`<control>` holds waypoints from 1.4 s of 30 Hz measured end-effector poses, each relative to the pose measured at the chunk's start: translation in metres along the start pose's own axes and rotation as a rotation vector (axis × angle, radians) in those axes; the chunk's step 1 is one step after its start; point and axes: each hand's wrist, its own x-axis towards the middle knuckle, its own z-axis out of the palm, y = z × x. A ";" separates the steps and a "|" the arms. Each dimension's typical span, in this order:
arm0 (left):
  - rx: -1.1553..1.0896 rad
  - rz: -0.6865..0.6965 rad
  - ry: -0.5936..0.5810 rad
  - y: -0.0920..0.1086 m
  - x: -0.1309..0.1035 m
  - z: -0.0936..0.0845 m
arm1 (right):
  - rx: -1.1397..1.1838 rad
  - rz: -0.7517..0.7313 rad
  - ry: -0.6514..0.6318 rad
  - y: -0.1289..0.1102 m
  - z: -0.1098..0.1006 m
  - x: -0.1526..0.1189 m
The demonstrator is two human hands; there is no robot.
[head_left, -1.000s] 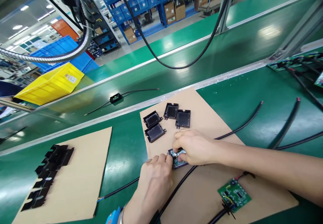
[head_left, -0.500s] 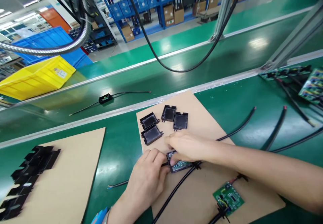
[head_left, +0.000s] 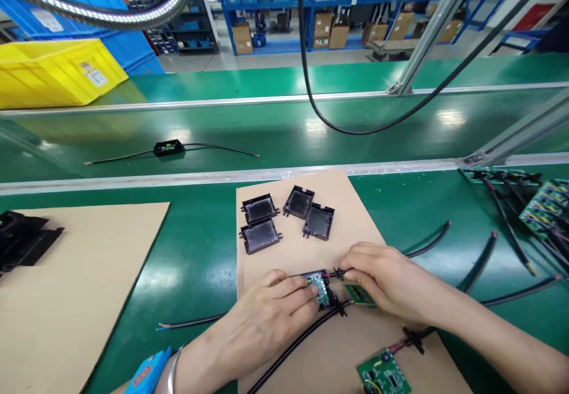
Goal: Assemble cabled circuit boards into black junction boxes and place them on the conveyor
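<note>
A black plastic case with a green circuit board (head_left: 320, 287) in it lies on the cardboard sheet. My left hand (head_left: 278, 305) is closed over its left side, fingertips on the board and the thumb hidden. My right hand (head_left: 384, 272) pinches a black cable (head_left: 347, 273) beside a cable tie, at the case's right end. Under the right hand, a second green board (head_left: 359, 295) is partly covered. Just below the case runs another black cable (head_left: 288, 352) with a tie on it. A third board (head_left: 384, 373) lies nearer to me.
Several open black cases (head_left: 261, 236) lie at the top of the cardboard sheet (head_left: 355, 216). Another cardboard sheet (head_left: 98, 275) at left carries black parts (head_left: 26, 240). A wired case (head_left: 169, 148) rests beyond the metal rail. Boards with cables (head_left: 549, 210) crowd the right. A black cable (head_left: 368, 132) hangs ahead.
My right hand has moved right, off the board and onto the cable. My left hand has shifted from the cable at the case's left end onto the board. The camera view has levelled.
</note>
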 end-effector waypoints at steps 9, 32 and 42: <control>-0.012 -0.059 -0.045 0.004 0.000 0.005 | 0.005 -0.033 -0.219 -0.009 -0.006 0.025; -0.007 -0.052 -0.079 0.006 0.008 0.003 | -0.306 0.109 -0.399 -0.024 -0.005 0.048; -0.035 -0.038 0.176 0.005 -0.009 0.008 | -0.081 -0.027 0.003 -0.004 -0.003 0.011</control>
